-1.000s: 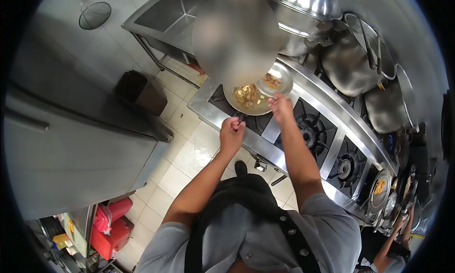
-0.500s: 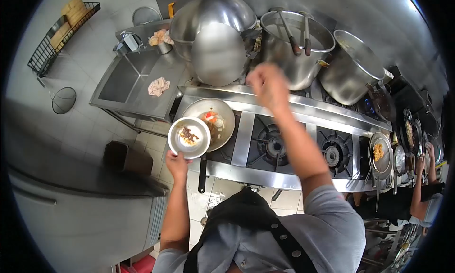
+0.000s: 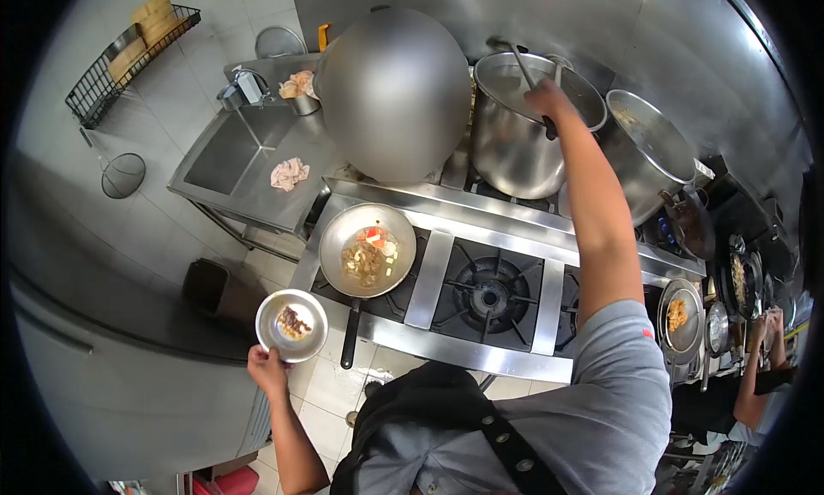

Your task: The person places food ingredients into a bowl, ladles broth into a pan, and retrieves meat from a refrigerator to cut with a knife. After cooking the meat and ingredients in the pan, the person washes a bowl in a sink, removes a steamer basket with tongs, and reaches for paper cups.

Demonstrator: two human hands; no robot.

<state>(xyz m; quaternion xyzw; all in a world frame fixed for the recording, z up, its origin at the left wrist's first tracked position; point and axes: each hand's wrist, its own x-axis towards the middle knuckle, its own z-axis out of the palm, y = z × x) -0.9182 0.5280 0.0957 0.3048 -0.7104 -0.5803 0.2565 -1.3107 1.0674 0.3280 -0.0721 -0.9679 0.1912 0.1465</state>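
Observation:
My left hand pinches the rim of a small metal bowl, which holds dark and pale bits of food. The bowl hangs over the floor, left of a frying pan. In that pan lie brownish food, orange-red pieces and pale pieces; its black handle points toward me. My right hand reaches across the stove and is wrapped round the handle of a long utensil, probably a ladle. Its far end is inside a tall stockpot and cannot be made out. A second handle rests in the same pot.
Another stockpot stands to the right. A blurred patch covers the large domed vessel at the back. A sink and a crumpled cloth are at left. Beyond a burner, a strainer holds orange food; a co-worker's hands are far right.
My right hand has moved right and taken hold of the utensil in the stockpot. My left hand has carried the bowl down and left, away from above the frying pan.

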